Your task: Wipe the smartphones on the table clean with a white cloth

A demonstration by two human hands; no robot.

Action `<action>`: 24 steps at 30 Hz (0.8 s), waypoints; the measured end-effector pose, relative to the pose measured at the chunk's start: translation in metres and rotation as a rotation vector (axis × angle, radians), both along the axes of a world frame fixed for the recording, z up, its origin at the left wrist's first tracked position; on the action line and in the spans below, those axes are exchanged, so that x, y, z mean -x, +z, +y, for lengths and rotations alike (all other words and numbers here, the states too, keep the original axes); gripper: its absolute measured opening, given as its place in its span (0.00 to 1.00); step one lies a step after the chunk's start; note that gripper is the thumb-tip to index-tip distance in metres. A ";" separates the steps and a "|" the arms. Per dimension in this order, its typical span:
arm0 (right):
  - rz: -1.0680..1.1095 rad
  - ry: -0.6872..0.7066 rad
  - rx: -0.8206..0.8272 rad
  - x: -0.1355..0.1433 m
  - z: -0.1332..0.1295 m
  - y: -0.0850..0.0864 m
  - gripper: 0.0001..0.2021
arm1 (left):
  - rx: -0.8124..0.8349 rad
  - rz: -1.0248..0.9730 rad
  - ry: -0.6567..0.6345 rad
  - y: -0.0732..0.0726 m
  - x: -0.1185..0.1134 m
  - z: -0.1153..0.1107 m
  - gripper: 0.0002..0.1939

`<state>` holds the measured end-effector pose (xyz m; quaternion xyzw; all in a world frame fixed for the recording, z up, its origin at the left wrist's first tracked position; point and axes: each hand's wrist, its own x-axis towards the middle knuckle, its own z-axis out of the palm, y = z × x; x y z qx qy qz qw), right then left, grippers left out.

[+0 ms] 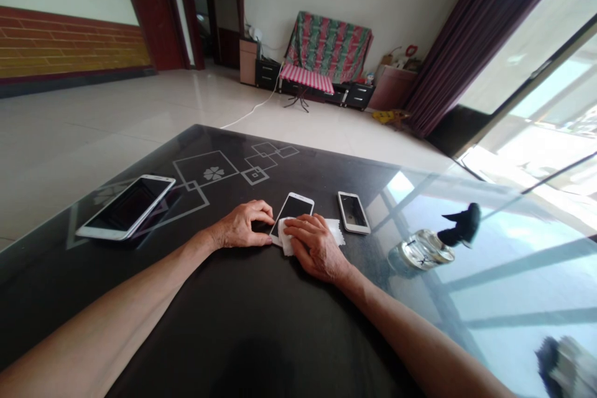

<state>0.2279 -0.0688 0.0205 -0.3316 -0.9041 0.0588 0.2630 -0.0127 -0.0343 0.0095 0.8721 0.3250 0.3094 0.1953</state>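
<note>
Forearms (125,305) enter at bottom; my half-open left hand (240,225) touches the central phone's (296,204) edge; my right hand (319,250), fingers flattened, holds white tissue (336,231) against it.

We see a black tabletop (261,298) with pale grey outlined squares and a grey four-petalled motif in the centre left of the frame. The phone at centre left (128,208), the phone at the centre (297,204) and the phone right of centre (354,212) each show a white frame around a dark screen. At upper centre we note a cloth (329,46) in green and red patterned bands, and below it a pink-and-white striped top (308,78). The wall at upper left (69,43) bears reddish-brown and ochre brickwork with paler joints; the curtain at upper right (485,25) is deep purple.
</note>
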 end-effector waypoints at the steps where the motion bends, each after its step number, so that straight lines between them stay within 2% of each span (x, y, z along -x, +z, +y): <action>1: 0.003 -0.014 -0.001 0.000 0.001 -0.001 0.13 | -0.003 -0.002 0.000 -0.001 0.000 0.000 0.13; 5: -0.002 -0.100 -0.018 0.002 0.003 -0.004 0.13 | -0.020 -0.011 0.006 -0.004 0.001 0.002 0.13; 16: -0.044 -0.232 -0.069 0.007 0.002 -0.006 0.15 | -0.061 0.022 0.052 -0.008 -0.001 0.005 0.13; 24: -0.062 -0.319 -0.072 0.008 0.002 -0.008 0.15 | -0.058 0.064 0.128 -0.008 -0.006 0.000 0.13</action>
